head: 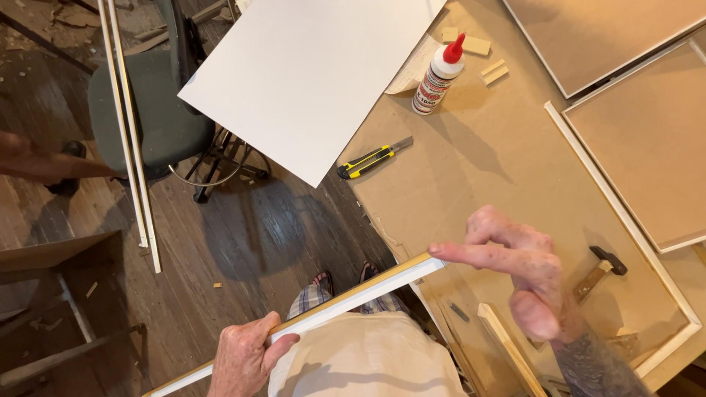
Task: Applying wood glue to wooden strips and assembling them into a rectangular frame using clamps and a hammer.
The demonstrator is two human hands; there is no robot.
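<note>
My left hand (246, 356) grips a long white wooden strip with a pale wood edge (353, 294), held slanting from lower left to upper right above my lap. My right hand (526, 268) hovers at the strip's upper end, its index finger stretched out and touching the tip, the other fingers loosely curled with nothing in them. Below my hands show my light shirt and checked trousers.
A brown worktable (478, 169) carries a white glue bottle with red cap (437, 73), a yellow-black utility knife (371, 159), small wood blocks (474, 45), a hammer (599, 272), framed brown panels (647, 147) and a large white board (309, 73). An office chair (151, 117) and two thin strips (132, 147) stand on the wooden floor.
</note>
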